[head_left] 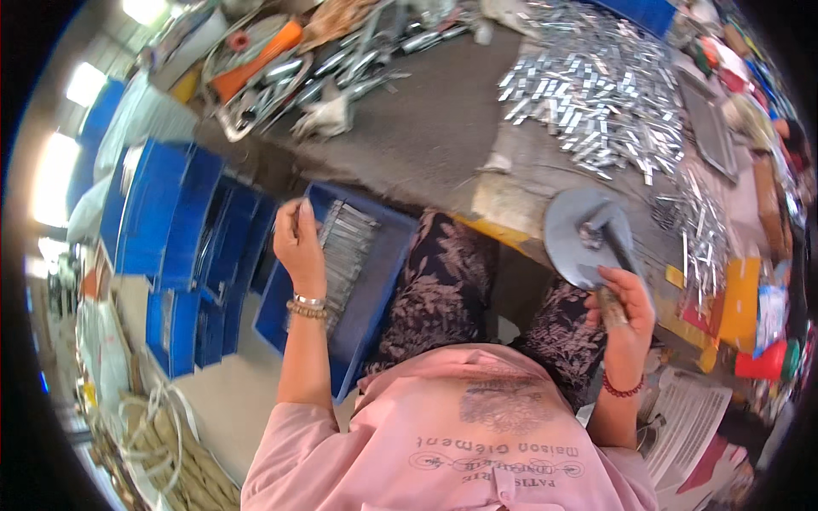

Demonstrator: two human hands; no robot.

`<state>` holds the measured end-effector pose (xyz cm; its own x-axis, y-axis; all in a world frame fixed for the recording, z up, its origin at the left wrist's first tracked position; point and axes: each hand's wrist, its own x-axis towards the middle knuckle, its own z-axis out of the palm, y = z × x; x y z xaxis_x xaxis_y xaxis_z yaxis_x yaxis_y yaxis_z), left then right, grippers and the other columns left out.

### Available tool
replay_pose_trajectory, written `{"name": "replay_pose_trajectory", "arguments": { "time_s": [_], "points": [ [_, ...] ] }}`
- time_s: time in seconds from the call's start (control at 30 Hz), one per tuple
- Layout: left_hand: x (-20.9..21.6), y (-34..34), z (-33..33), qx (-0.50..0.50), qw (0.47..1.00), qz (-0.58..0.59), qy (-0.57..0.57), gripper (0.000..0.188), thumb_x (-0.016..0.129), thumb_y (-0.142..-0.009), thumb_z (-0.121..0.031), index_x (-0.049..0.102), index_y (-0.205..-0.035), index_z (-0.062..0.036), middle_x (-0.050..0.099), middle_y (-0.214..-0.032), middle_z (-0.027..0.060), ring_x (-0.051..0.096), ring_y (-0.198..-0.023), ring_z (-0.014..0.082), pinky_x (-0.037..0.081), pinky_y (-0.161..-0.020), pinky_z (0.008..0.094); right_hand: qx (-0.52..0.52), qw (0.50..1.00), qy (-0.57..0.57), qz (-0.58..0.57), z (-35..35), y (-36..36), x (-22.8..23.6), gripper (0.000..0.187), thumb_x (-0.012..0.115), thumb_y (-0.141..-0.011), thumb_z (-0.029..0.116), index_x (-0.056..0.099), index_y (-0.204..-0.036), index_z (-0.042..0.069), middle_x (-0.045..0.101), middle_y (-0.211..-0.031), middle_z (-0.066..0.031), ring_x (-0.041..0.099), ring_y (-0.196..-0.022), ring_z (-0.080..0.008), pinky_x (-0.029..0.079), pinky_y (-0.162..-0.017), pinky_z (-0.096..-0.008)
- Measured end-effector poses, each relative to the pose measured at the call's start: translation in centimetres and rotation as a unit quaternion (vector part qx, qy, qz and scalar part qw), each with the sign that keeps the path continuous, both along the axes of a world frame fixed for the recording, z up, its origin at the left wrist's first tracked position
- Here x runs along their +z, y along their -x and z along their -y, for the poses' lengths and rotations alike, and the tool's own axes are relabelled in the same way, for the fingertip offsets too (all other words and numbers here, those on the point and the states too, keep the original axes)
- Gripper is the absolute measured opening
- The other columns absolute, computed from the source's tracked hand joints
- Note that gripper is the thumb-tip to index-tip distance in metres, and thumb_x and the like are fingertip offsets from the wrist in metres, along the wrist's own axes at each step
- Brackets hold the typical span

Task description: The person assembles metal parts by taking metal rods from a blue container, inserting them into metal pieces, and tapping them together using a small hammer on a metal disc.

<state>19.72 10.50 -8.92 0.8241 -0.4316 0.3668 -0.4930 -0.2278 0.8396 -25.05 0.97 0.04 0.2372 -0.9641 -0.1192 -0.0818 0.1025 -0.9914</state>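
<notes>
My left hand is over the left side of a blue bin, its fingers curled toward the thumb in a pinch; whatever is between the fingertips is too small to make out. Inside the bin, many thin metal strips lie side by side in a neat row. My right hand is closed around the handle of a round grey metal disc at the bench edge. A curved arm stands up from the disc's face, with a small shiny part at its middle.
A heap of loose shiny metal strips covers the bench's far right, with a smaller pile nearer. Metal parts and an orange-handled tool lie far left. Stacked blue bins stand at left. A metal tray lies right.
</notes>
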Motion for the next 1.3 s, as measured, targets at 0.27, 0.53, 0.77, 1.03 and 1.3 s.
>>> {"name": "replay_pose_trajectory", "arguments": {
  "time_s": [0.27,0.53,0.77,1.03,1.3],
  "points": [
    [11.6,15.1,16.0,-0.493,0.858,0.144,0.021,0.023,0.076,-0.095,-0.003,0.077,-0.118,-0.0058,0.071,-0.103,0.0066,0.068,-0.09,0.0198,0.054,-0.083,0.0306,0.035,0.998,-0.023,0.046,-0.4,0.5,0.2,0.032,0.059,-0.103,-0.003,0.069,-0.133,0.001,0.073,-0.107,-0.0037,0.069,-0.09,-0.0072,0.055,-0.078,-0.0227],
    [9.5,20.9,23.6,-0.541,0.775,0.316,-0.087,0.016,0.072,-0.097,-0.017,0.072,-0.111,-0.0106,0.07,-0.108,0.0094,0.071,-0.098,0.033,0.056,-0.083,0.0431,0.037,0.998,0.002,0.043,-1.6,2.6,1.3,0.029,0.066,-0.099,-0.004,0.073,-0.126,-0.001,0.074,-0.111,-0.0036,0.07,-0.094,-0.0082,0.057,-0.081,-0.0252],
    [10.8,20.8,23.2,-0.546,0.757,0.324,-0.155,0.019,0.075,-0.094,-0.016,0.07,-0.111,-0.0099,0.07,-0.107,0.0092,0.071,-0.096,0.0333,0.057,-0.081,0.0423,-0.134,0.908,0.293,-0.268,2.2,7.9,2.5,0.03,0.075,-0.089,0.0,0.075,-0.118,0.005,0.076,-0.107,-0.0115,0.075,-0.088,-0.0248,0.058,-0.075,-0.0365],
    [11.7,20.1,20.7,-0.564,0.815,-0.124,-0.049,0.031,0.07,-0.102,-0.01,0.066,-0.132,-0.0033,0.067,-0.1,0.0038,0.067,-0.085,0.013,0.058,-0.07,0.0301,-0.157,0.745,0.336,-0.555,9.4,9.2,0.9,0.015,0.074,-0.083,0.009,0.072,-0.098,0.007,0.071,-0.1,-0.0115,0.074,-0.093,-0.0362,0.059,-0.081,-0.0478],
    [11.6,19.5,13.4,-0.579,0.778,-0.2,-0.139,0.021,0.078,-0.098,-0.008,0.072,-0.118,-0.0035,0.071,-0.1,0.002,0.066,-0.081,0.0099,0.054,-0.071,0.0236,-0.122,0.794,0.321,-0.502,7.2,7.0,2.9,0.02,0.08,-0.082,0.012,0.076,-0.101,0.009,0.069,-0.097,-0.0093,0.071,-0.097,-0.0332,0.057,-0.082,-0.0448]
  ]
}}
